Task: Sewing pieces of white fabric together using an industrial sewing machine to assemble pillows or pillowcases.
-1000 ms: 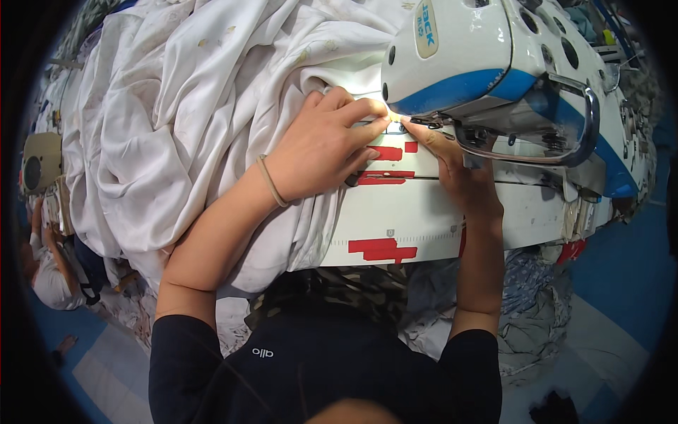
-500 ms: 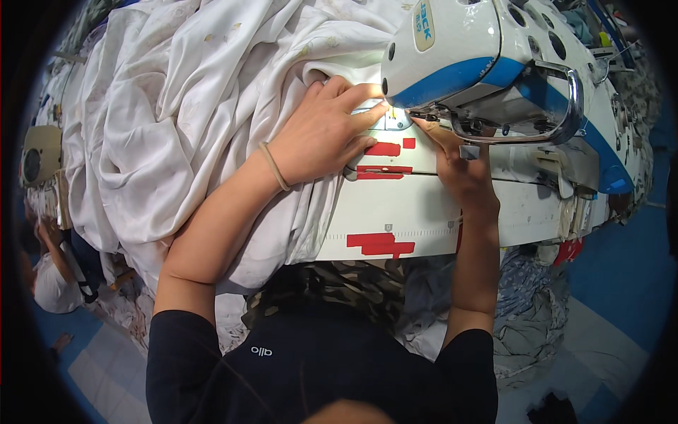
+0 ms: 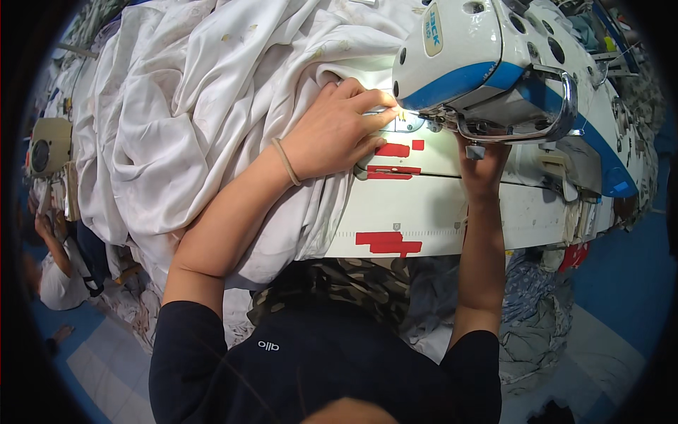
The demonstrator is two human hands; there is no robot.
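the person's left hand (image 3: 342, 127) lay palm down at the right edge of a heap of white cloth (image 3: 212, 127), its fingers half bent and their tips gathered just beside the needle plate (image 3: 408, 123); whether they pinched any cloth could not be told. the right hand (image 3: 484, 162) reached in beneath the sewing machine head (image 3: 452, 67), where its fingers were hidden, so how far open it was, or what it held, could not be seen. a thin tan band (image 3: 285, 162) circled the left wrist.

the white cloth lay in deep, loose folds to the left of the machine, under the left forearm and over the near table edge, with small yellowish marks on its upper part. the head, white with a blue band, cast a bright light on the needle plate, and a chrome wire loop (image 3: 569, 106) stuck out from it above the right hand. red tape (image 3: 388, 243) marked the pale machine bed (image 3: 402, 205) in several patches.

further out, camouflage fabric (image 3: 353, 283) covered the person's lap, crumpled grey cloth (image 3: 530, 339) was piled at the right, and a co-worker (image 3: 62, 283) in a white top sat at the far left.
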